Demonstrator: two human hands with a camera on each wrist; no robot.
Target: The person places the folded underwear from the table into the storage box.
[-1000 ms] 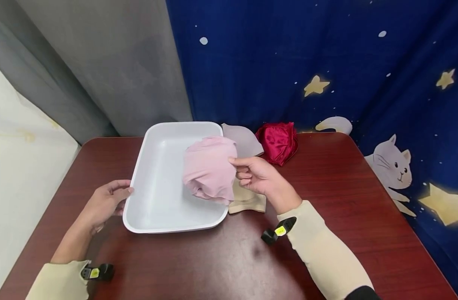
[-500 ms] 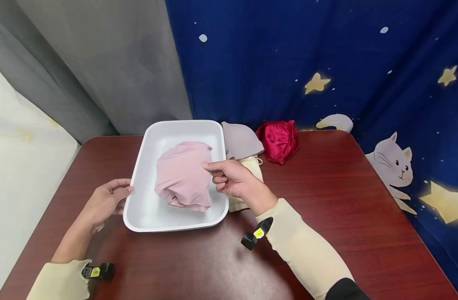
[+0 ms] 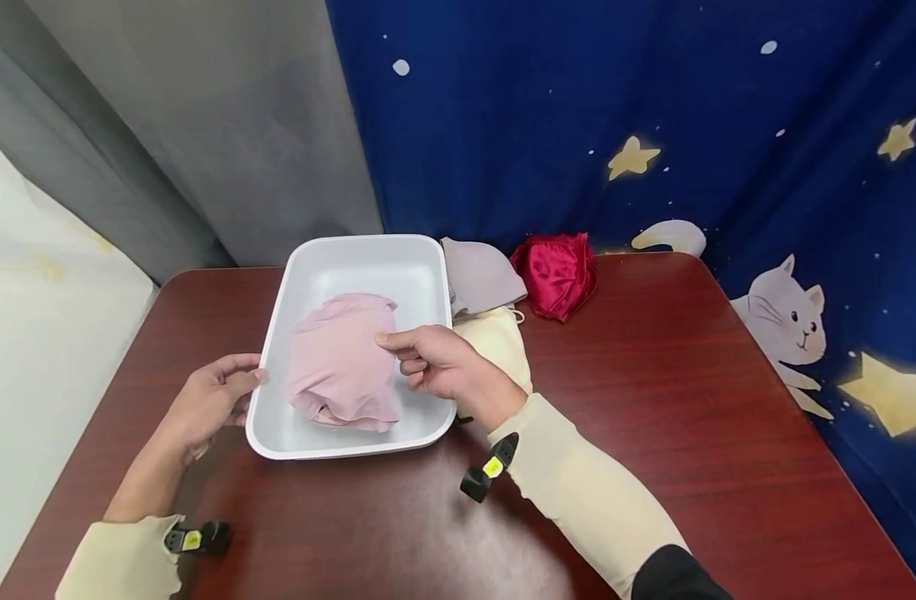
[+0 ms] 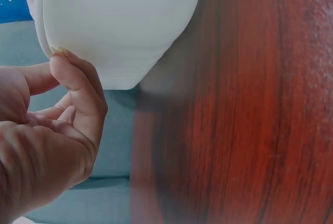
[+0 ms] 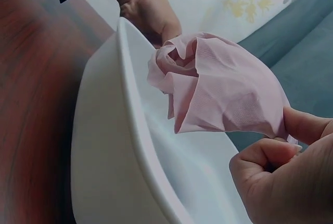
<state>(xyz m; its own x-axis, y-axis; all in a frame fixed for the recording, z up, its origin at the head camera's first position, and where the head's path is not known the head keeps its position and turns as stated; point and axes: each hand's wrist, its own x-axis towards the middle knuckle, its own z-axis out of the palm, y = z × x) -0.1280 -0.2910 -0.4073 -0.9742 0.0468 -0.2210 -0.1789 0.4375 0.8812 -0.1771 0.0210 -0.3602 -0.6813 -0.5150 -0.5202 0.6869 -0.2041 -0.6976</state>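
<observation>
A soft pink folded garment hangs inside a white plastic tray, over its left and middle part. My right hand pinches the garment's right edge between thumb and index finger, the other fingers curled in. In the right wrist view the pink garment shows loose folds at its far end and rises above the tray rim. My left hand pinches the tray's left rim. Seen from the left wrist, the thumb and index finger of my left hand meet at the rim.
Right of the tray lie a grey-lilac cup-shaped garment, a cream garment with a small loop, partly behind my right hand, and a crumpled red satin garment. The brown wooden table ends at curtains behind.
My right hand has carried the pink garment leftward, from over the tray's right rim to its left and middle part, and slightly lower. My left hand stays on the rim.
</observation>
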